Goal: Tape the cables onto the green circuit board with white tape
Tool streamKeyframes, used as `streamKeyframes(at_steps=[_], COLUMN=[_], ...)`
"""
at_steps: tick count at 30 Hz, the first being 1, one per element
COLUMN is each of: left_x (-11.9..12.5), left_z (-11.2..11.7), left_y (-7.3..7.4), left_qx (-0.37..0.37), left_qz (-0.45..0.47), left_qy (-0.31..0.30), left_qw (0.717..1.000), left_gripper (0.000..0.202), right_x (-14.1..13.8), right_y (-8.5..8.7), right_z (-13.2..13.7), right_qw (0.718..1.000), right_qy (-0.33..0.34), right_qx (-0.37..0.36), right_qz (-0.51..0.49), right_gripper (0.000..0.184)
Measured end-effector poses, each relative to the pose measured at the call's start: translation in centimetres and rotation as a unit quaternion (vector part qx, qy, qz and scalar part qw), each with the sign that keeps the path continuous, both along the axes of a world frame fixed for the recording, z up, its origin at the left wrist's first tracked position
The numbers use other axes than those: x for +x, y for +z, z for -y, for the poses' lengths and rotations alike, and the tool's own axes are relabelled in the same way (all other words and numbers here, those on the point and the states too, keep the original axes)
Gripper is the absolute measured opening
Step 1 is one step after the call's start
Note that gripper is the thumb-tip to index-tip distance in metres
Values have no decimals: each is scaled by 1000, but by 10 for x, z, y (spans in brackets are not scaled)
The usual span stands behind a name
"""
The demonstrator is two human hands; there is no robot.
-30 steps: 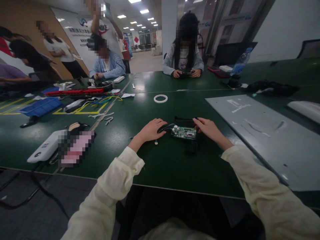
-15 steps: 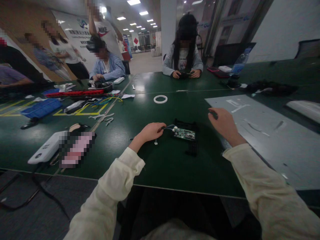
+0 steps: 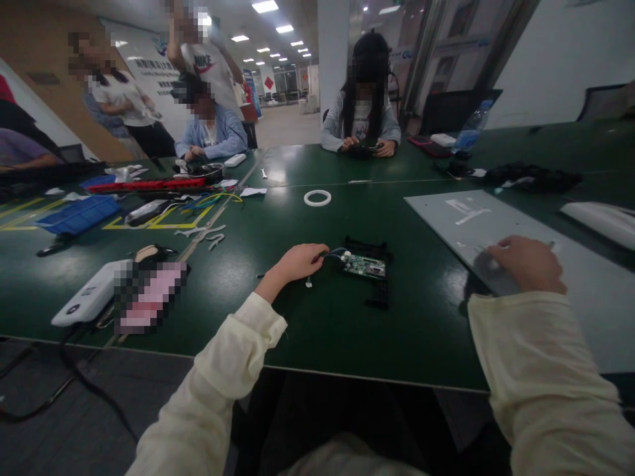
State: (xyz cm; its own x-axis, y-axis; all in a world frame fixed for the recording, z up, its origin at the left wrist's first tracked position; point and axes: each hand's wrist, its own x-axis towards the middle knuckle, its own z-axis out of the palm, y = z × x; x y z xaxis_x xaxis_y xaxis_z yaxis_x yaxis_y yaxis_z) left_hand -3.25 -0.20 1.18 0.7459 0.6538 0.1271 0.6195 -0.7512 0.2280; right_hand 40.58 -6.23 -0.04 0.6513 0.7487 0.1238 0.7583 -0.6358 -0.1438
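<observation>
My left hand (image 3: 300, 262) is closed in a pinch on a thin dark cable (image 3: 335, 252). The cable runs into the white connector of a green circuit board (image 3: 364, 266). Black plastic brackets (image 3: 378, 294) sit at the board's front and back edges on the dark green table. A small white plug (image 3: 308, 284) lies just below my left hand. My right hand (image 3: 530, 266) is over a light grey panel (image 3: 585, 317), where thin strips lay. Its fingers point left and are smeared by motion, so I cannot make out whether they grip anything.
A white tape ring (image 3: 317, 198) lies beyond the circuit board. Left are a white power bank (image 3: 92, 294), a pixelated pink item (image 3: 153, 297), grey strips (image 3: 201, 233) and a blue tray (image 3: 79, 215). Two people sit across the table; a bottle (image 3: 471, 129) stands at far right.
My right hand has moved right, from beside the circuit board to over the grey panel where the strips lay. My left hand keeps its pinch on the cable.
</observation>
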Motion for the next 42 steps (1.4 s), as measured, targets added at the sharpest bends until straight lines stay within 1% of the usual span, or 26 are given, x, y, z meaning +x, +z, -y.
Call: streamKeyframes(at_steps=[2,3,7,13,16,20,26,31,38,42], left_x=[0,0,0,1,1,2,2,2,2,2], left_z=[0,0,0,1,1,1,2,3,3,2], left_y=[0,0,0,0,1,0,2,3,3,2], left_qx=[1,2,5,5,5,3,3,-1,-3,2], left_qz=[2,2,-1,-8,-5,-7,-7,-16,-11,-11], left_qy=[-1,-1,3,7,7,10,6,18,20,25], left_qw=[1000,1000,1000,1000,1000,1000,1000,1000,1000,1000], left_gripper=[25,25,24,24,24,24,24,25,25,26], right_x=[-7,-11,-19,-20,-17,-13,-12,-11,-1,0], right_y=[8,11,21,28,26,20,19,20,12,13], right_z=[-1,0,2,8,10,12,12,17,12,9], right_qw=[999,999,999,995,996,998,998,998,997,995], right_qy=[-8,-17,-45,-60,-60,-53,-58,-59,-68,-62], right_qx=[-36,-41,-23,-56,-48,-17,3,-11,27,79], right_qz=[-16,-17,-20,-49,-45,-24,-14,-16,6,24], right_gripper=[33,33,36,42,39,37,41,51,39,35])
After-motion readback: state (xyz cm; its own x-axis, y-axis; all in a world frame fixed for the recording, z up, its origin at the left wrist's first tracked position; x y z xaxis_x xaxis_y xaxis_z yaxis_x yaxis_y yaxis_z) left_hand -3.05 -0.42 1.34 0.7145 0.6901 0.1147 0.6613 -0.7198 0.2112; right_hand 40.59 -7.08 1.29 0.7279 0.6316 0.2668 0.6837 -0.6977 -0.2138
